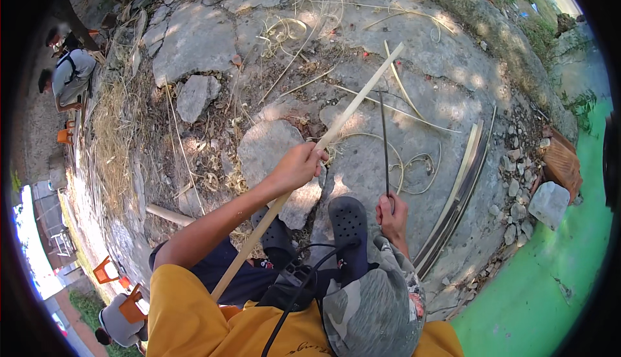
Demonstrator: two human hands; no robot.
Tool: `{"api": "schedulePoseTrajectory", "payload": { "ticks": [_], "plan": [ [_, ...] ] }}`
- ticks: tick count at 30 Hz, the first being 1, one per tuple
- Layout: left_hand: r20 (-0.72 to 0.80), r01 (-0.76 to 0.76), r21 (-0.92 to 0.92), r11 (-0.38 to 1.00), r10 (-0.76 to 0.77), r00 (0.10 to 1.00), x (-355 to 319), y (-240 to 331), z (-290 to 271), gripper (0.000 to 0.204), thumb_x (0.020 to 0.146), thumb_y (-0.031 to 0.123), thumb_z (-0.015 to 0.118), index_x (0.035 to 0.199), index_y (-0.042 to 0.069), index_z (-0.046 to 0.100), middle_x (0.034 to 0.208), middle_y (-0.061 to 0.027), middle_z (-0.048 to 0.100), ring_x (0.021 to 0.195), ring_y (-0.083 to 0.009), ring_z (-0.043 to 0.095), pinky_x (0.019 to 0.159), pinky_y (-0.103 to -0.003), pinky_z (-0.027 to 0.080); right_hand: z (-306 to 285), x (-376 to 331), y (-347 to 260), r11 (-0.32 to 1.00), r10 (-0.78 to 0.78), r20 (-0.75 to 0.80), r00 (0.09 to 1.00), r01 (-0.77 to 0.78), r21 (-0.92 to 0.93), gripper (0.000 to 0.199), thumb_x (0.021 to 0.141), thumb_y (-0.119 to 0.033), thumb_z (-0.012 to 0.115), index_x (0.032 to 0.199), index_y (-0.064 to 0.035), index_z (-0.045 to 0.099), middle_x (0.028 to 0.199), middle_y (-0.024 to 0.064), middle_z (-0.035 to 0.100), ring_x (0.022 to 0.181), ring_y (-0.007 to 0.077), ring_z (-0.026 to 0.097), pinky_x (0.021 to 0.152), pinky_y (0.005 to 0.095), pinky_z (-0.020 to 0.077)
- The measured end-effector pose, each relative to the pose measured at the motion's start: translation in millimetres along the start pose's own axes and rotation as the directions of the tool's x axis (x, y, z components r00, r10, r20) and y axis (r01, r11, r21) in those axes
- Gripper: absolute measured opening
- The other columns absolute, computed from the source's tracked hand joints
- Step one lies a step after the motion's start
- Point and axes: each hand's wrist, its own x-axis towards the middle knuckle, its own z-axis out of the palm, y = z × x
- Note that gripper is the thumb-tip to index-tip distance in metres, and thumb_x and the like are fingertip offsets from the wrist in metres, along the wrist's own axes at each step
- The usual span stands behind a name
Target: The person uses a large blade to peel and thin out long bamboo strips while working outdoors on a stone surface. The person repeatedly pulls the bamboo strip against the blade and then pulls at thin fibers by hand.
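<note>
Yellow shirt (187,312) foremost, we list: left grip (301,166) clasping pale strip (358,101), right grip (392,218) clasping dark tool (386,150); curled shavings (272,49) shed, strip seemingly unfinished.

The bare left forearm (223,220) slants forward and rightward, the bare left hand (299,166) curled tight; farther right, the bare right hand (394,220) is clenched in a fist.

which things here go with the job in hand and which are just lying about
With the job:
- pale strip, in the left hand
- thin dark rod-like tool, in the right hand
- strip bundle, probably

Apparently just lying about:
- angular grey stone
- whitish block
</note>
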Motion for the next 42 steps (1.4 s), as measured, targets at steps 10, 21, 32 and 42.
{"api": "schedulePoseTrajectory", "payload": {
  "ticks": [10, 21, 32, 42],
  "plan": [
    [-0.239, -0.158, 0.159, 0.974, 0.193, 0.952, 3.1, -45.9, 62.7, 0.025, 0.102, 0.015, 0.051, 0.097, -0.002, 0.069, 0.073, -0.0241, 0.065, 0.069, -0.0397, 0.066, 0.068, -0.048, 0.049, 48.5, 74.0, -9.3, 0.851, -0.164, 0.338, 0.927, 0.306, -0.427, 0.034, 0.076, -0.028, 0.076, 0.096, -0.0016, 0.071, 0.070, 0.0228, 0.065, 0.065, 0.0412, 0.067, 0.063, 0.0439, 0.0531],
    [-0.292, -0.093, 0.241, 0.966, 0.163, 0.942, -13.9, -45.4, 82.7, 0.021, 0.103, 0.012, 0.052, 0.091, -0.002, 0.061, 0.072, -0.0247, 0.065, 0.065, -0.0439, 0.065, 0.059, -0.049, 0.047, 54.5, 76.8, -0.9, 0.924, -0.076, 0.339, 0.938, 0.194, -0.328, 0.037, 0.072, -0.022, 0.074, 0.101, 0.0002, 0.073, 0.075, 0.0243, 0.067, 0.070, 0.0434, 0.067, 0.068, 0.0440, 0.0539],
    [-0.275, -0.058, 0.279, 0.959, 0.137, 0.952, -31.3, -34.6, 91.0, 0.016, 0.103, 0.010, 0.052, 0.094, -0.003, 0.057, 0.071, -0.0288, 0.062, 0.069, -0.0485, 0.064, 0.060, -0.055, 0.044, 42.4, 80.6, 4.4, 0.946, -0.108, 0.382, 0.918, 0.214, -0.245, 0.039, 0.072, -0.022, 0.072, 0.100, 0.0058, 0.071, 0.079, 0.0296, 0.065, 0.077, 0.0400, 0.068, 0.076, 0.0440, 0.0530],
    [-0.279, -0.041, 0.353, 0.935, 0.147, 0.949, -34.7, -39.8, 91.0, 0.014, 0.103, 0.011, 0.054, 0.097, -0.002, 0.055, 0.073, -0.0286, 0.063, 0.070, -0.0505, 0.063, 0.060, -0.056, 0.044, 53.7, 65.3, -2.4, 0.948, -0.095, 0.417, 0.904, 0.210, -0.238, 0.040, 0.072, -0.022, 0.072, 0.104, 0.0016, 0.073, 0.077, 0.0255, 0.066, 0.069, 0.0412, 0.064, 0.070, 0.0419, 0.0526]
  ]
}}
